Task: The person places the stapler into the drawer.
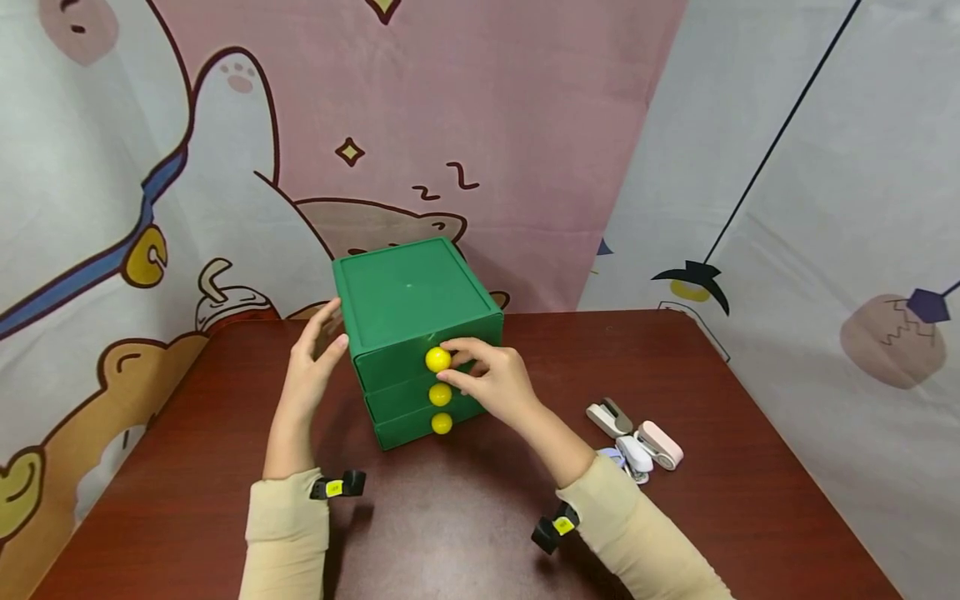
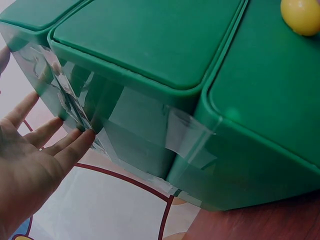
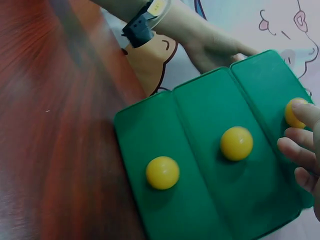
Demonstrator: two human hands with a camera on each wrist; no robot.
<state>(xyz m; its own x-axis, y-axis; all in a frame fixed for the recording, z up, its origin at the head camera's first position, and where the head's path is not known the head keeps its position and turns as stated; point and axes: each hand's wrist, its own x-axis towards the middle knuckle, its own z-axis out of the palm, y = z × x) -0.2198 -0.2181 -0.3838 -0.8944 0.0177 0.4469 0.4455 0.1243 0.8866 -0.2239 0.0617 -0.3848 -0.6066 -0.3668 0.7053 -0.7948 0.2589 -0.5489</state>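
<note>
A green three-drawer box (image 1: 408, 296) stands on the table, each drawer front bearing a round yellow knob. My right hand (image 1: 491, 379) is at the top drawer, thumb and fingertips pinching its yellow knob (image 1: 438, 359). Below it sit the middle knob (image 1: 440, 394) and the bottom knob (image 1: 442, 423), both untouched. All three drawers look closed. On the box's left side, my left hand (image 1: 309, 367) rests its spread, fairly straight fingers. The left wrist view shows those fingers (image 2: 75, 147) against clear tape (image 2: 187, 132) stuck along that side.
To the right on the brown table (image 1: 525, 508) lie small staplers: a white and grey one (image 1: 609, 417), a pink one (image 1: 660, 444) and a white one (image 1: 635, 457). A purple item (image 1: 611, 456) is partly hidden by the right sleeve. A cartoon-print curtain (image 1: 525, 125) hangs behind.
</note>
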